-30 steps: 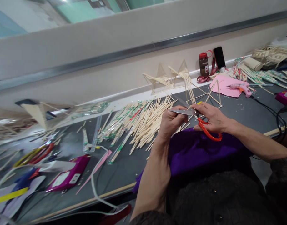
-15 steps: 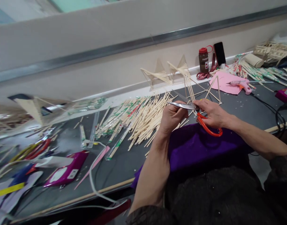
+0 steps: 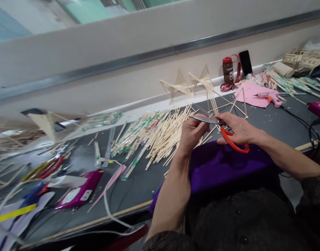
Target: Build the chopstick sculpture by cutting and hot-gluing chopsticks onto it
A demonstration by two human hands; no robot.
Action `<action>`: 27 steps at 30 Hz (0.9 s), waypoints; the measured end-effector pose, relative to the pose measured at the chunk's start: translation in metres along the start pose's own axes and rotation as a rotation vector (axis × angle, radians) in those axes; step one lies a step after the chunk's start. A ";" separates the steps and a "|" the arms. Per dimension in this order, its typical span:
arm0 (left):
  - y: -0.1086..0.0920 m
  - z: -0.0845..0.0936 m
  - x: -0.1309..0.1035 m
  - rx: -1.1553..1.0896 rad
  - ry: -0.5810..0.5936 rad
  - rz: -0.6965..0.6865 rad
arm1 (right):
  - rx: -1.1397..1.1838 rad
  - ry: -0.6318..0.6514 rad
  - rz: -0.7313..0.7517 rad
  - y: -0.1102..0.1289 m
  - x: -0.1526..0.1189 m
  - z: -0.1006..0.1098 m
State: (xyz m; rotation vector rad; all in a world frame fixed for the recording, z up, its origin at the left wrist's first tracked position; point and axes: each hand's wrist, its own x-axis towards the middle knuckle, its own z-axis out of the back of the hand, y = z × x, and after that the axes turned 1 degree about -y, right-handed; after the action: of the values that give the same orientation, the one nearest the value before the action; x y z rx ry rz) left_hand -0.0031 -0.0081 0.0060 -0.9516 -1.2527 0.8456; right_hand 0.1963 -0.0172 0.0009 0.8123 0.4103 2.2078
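My right hand (image 3: pixel 240 128) grips a pair of scissors (image 3: pixel 234 141) with orange-red handles. The blades point left and are spread apart, the nearer one lying across the fingers of my left hand (image 3: pixel 192 134). That hand is closed in a pinch; whatever it holds is too small or hidden to name. Behind the hands stands a framework of glued wooden sticks (image 3: pixel 213 103). A purple cloth (image 3: pixel 222 167) spreads below both hands. To the left lies a loose heap of wooden sticks (image 3: pixel 170 130).
Sticks in wrappers (image 3: pixel 139 130) lie left of the heap. A pink glue gun (image 3: pixel 271 97) rests on pink paper (image 3: pixel 250 91) at right. Near the wall stand a red-capped bottle (image 3: pixel 228 71) and a phone (image 3: pixel 245 63). A magenta box (image 3: pixel 80 190) with a white cable lies at left.
The view has shifted slightly, so the bench appears a little lower and further right. My hands stay close together, and the scissors have tilted slightly, with the blades still apart.
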 end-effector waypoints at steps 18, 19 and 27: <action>-0.005 0.002 0.002 0.054 0.004 -0.010 | 0.219 0.128 -0.081 0.001 0.002 0.005; -0.005 0.002 0.002 0.061 0.014 -0.003 | 0.225 0.125 -0.083 0.002 0.002 0.005; -0.003 0.004 0.003 0.047 0.033 0.008 | 0.278 0.196 -0.123 0.002 0.001 0.002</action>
State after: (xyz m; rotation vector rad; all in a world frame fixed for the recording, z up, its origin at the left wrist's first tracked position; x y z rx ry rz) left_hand -0.0071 -0.0061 0.0106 -0.9300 -1.1962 0.8584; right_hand 0.1967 -0.0178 0.0038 0.6935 0.8555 2.1494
